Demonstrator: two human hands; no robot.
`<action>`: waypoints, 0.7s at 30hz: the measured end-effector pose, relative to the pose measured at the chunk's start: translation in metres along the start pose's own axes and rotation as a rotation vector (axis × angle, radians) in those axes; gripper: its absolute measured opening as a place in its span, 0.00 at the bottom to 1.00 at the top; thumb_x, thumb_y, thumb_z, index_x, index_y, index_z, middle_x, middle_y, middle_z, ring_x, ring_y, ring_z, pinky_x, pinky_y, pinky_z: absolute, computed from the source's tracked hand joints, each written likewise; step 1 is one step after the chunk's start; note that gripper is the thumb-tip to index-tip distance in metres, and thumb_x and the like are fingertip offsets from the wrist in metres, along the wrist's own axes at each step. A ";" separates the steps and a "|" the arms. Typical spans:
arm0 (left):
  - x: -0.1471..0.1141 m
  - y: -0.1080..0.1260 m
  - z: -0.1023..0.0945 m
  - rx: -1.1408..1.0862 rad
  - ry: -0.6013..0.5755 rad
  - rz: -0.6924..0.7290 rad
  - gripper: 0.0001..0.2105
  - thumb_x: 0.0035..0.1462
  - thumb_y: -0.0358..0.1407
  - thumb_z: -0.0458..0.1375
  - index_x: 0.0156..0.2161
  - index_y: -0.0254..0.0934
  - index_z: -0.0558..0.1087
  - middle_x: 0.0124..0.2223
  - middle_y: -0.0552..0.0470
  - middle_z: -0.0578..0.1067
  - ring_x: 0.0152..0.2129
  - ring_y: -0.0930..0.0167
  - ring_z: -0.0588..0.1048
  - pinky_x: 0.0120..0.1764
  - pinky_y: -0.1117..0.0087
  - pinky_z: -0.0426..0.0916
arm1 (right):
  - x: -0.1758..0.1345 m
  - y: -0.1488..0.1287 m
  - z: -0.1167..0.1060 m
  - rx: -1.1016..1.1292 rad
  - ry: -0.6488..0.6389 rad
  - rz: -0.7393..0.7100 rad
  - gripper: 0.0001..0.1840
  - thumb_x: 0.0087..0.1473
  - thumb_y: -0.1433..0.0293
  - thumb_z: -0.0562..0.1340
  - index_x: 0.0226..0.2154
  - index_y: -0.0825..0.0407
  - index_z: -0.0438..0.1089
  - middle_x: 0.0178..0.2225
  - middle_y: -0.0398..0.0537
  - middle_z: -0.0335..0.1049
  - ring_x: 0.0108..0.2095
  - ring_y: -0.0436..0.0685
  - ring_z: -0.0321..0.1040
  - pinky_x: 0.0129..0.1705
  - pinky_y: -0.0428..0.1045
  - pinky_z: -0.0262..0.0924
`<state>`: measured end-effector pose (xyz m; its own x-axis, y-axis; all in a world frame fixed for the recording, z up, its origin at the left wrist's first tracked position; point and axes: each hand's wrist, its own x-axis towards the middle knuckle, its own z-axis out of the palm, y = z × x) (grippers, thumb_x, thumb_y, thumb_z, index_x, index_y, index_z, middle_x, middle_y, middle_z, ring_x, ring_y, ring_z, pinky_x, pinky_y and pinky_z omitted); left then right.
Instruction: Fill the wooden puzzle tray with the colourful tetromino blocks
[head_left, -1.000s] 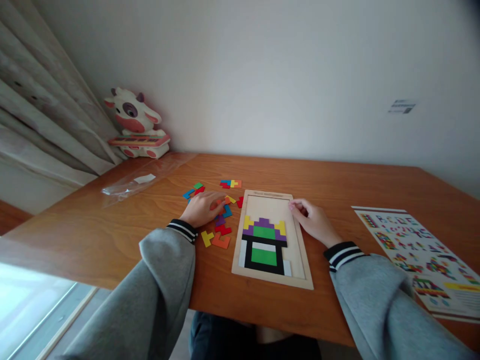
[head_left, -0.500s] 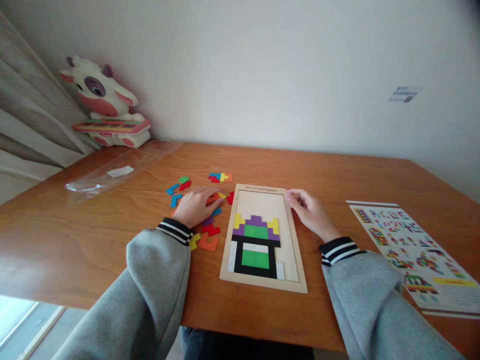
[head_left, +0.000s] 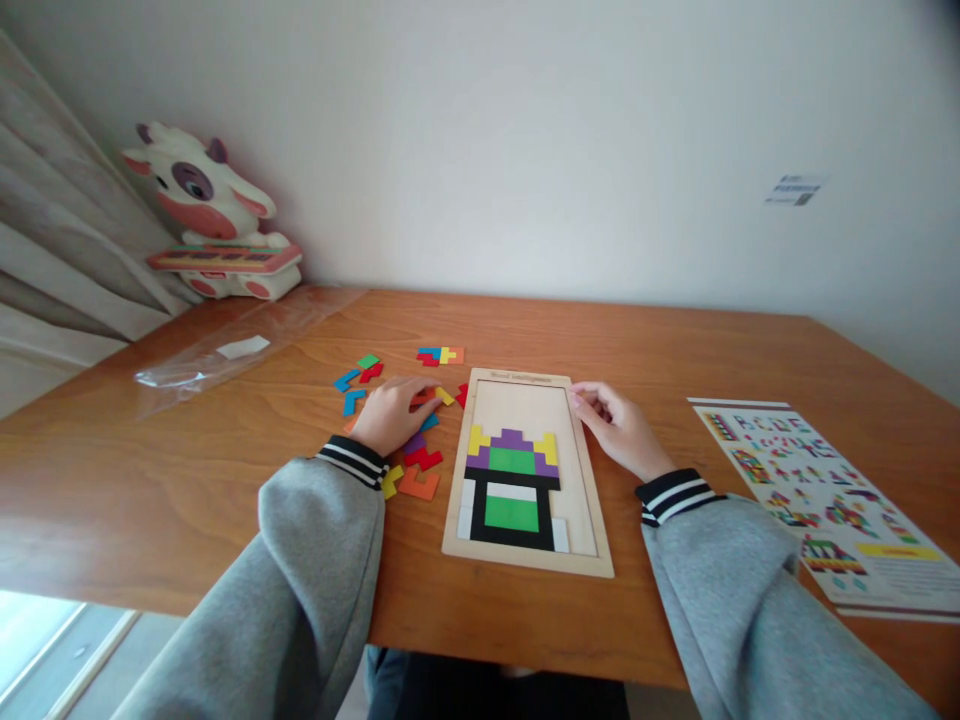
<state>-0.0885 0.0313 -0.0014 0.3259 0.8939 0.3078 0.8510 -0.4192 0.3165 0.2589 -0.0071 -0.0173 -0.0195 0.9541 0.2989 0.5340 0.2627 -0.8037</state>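
A wooden puzzle board (head_left: 525, 566) lies flat in front of me. Yellow, purple, green, black and white pieces form a figure over its lower half; the upper part shows bare wood. At its upper right edge, my right hand (head_left: 609, 420) has thumb and forefinger closed on the frame. My left hand (head_left: 394, 410) rests over the loose pieces left of the board, a small yellow puzzle piece (head_left: 445, 396) at the tips of its thumb and forefinger. Around that hand lie a red piece (head_left: 424, 459), an orange piece (head_left: 419, 485) and a blue piece (head_left: 353, 402), some partly covered.
A printed pattern sheet (head_left: 885, 575) lies on the table (head_left: 637, 345) at the right. Several joined pieces (head_left: 441, 355) sit behind the loose pile. Back left are a clear plastic bag (head_left: 180, 380) and a cow-shaped toy keyboard (head_left: 225, 260), near a curtain (head_left: 52, 270).
My left fingers have drawn back slightly leftward, and more of the yellow piece shows at their tips. My right hand stays at the board's edge. The view has shifted a little.
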 end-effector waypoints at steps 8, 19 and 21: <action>0.000 -0.009 -0.002 -0.050 0.000 0.097 0.15 0.64 0.43 0.52 0.46 0.37 0.77 0.47 0.46 0.80 0.45 0.62 0.78 0.50 0.61 0.71 | -0.001 0.003 -0.001 -0.033 -0.007 -0.028 0.23 0.58 0.49 0.60 0.43 0.51 0.71 0.32 0.48 0.72 0.28 0.54 0.66 0.30 0.50 0.63; -0.004 -0.006 -0.006 -0.031 -0.027 0.421 0.15 0.65 0.45 0.55 0.48 0.38 0.76 0.50 0.46 0.79 0.47 0.63 0.76 0.53 0.58 0.70 | 0.000 0.010 -0.005 -0.239 -0.057 -0.172 0.14 0.58 0.60 0.60 0.42 0.51 0.72 0.33 0.48 0.66 0.31 0.56 0.65 0.37 0.54 0.66; -0.004 -0.003 -0.006 -0.048 -0.020 0.450 0.15 0.66 0.43 0.54 0.51 0.38 0.75 0.53 0.46 0.78 0.49 0.64 0.75 0.55 0.58 0.69 | 0.000 0.011 -0.005 -0.245 -0.059 -0.169 0.13 0.58 0.61 0.59 0.42 0.51 0.72 0.34 0.49 0.66 0.31 0.56 0.65 0.38 0.54 0.66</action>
<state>-0.0947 0.0279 0.0023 0.6677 0.6235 0.4067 0.6025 -0.7735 0.1966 0.2694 -0.0053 -0.0234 -0.1707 0.9085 0.3814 0.7068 0.3826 -0.5950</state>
